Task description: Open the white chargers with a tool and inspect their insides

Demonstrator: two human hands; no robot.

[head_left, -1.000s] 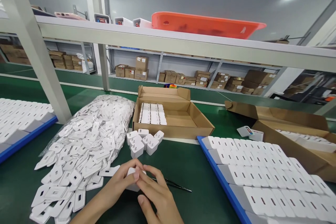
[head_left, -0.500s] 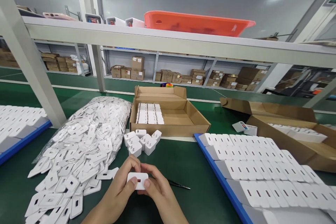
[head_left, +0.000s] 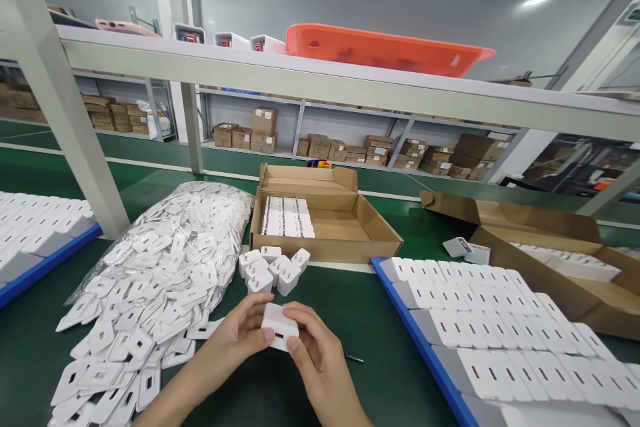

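Note:
A white charger block [head_left: 280,325] with a dark slot in its near face is held between both hands above the green bench. My left hand [head_left: 249,332] pinches its left side with thumb and fingers. On the right side my right hand [head_left: 317,345] grips it the same way, thumb at the lower corner. Just beyond the hands stand several white plug blocks [head_left: 277,270] with metal prongs. Left of them, a clear bag [head_left: 185,233] spills white slotted plates [head_left: 130,347]. The tip of tweezers [head_left: 354,358] shows behind my right hand.
An opened cardboard box [head_left: 330,250] with white parts stands behind the plug blocks. To the right lies a blue tray [head_left: 425,353] of white blocks, with another cardboard box [head_left: 555,280] beyond. Another blue tray [head_left: 50,263] is far left. Overhead, a shelf beam [head_left: 320,77] carries an orange tray [head_left: 385,47].
The charger block has tilted so its upper face shows, and it has moved slightly right and up with both hands. More of the tweezers is now covered by my right hand.

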